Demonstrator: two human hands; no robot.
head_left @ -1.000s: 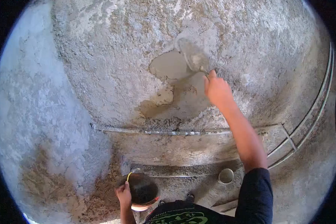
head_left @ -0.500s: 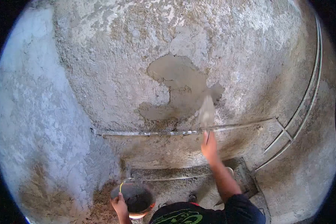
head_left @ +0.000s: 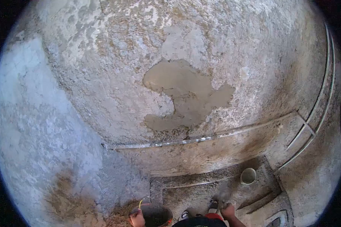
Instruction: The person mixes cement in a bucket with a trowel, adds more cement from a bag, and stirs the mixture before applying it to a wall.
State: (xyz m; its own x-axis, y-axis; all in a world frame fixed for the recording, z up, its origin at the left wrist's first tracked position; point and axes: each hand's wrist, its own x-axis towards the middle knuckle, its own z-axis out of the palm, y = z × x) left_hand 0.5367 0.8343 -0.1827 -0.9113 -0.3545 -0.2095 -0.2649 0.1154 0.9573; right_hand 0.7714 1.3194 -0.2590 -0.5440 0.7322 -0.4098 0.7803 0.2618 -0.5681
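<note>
My left hand (head_left: 137, 218) is closed at the left rim of a bucket (head_left: 155, 214), by its thin yellow-sleeved handle (head_left: 141, 203). Dark material fills the bucket's shadowed inside. Low in front of my body, my right hand (head_left: 228, 211) is closed around a trowel (head_left: 224, 195), whose blade is smeared by motion and points toward the wall. Ahead, a smooth, damp-looking patch of mortar (head_left: 191, 89) with ragged edges covers part of the rough wall (head_left: 113, 83).
A pipe (head_left: 159, 144) runs across the lower wall. Two thin pipes (head_left: 322, 94) curve down the right side, with a short crosspiece. On the floor stands a small round container (head_left: 248, 176) near a raised ledge. My feet (head_left: 213, 204) show below.
My right hand has come down from the wall with the trowel, back toward my body. The view has shifted, and the patch now reaches farther right with a smoother surface.
</note>
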